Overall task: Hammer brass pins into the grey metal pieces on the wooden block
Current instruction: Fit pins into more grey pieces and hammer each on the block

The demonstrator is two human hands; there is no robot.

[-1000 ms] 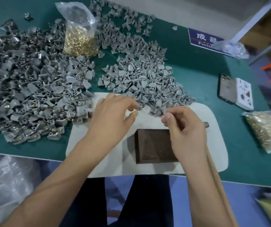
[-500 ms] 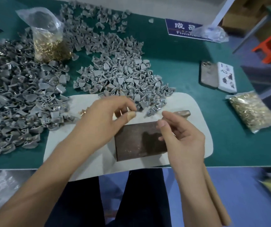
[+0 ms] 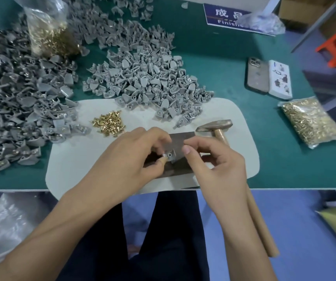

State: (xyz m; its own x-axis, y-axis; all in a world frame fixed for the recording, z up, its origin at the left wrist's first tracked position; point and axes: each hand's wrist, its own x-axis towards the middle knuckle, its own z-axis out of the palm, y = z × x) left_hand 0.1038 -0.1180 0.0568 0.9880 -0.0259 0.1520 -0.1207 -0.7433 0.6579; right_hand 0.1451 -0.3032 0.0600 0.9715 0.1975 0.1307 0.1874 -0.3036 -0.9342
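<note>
A dark wooden block (image 3: 180, 138) lies on a white mat (image 3: 77, 159) at the table's front edge. Over the block, my left hand (image 3: 130, 159) and my right hand (image 3: 213, 161) together pinch one small grey metal piece (image 3: 170, 156) with a round hole. A small heap of loose brass pins (image 3: 108, 123) lies on the mat to the left of the block. A hammer (image 3: 213, 125) rests just right of the block, its wooden handle running under my right forearm.
Two large heaps of grey pieces cover the table, one on the left (image 3: 21, 106) and one in the centre (image 3: 142, 84). Bags of brass pins sit at back left (image 3: 51, 35) and right (image 3: 311, 122). A phone (image 3: 257, 78) and a small box (image 3: 280, 80) lie at right.
Both hands came back from the grey heap to above the block and now hold a grey piece between them. The camera view shifted, revealing the loose pins and hammer head.
</note>
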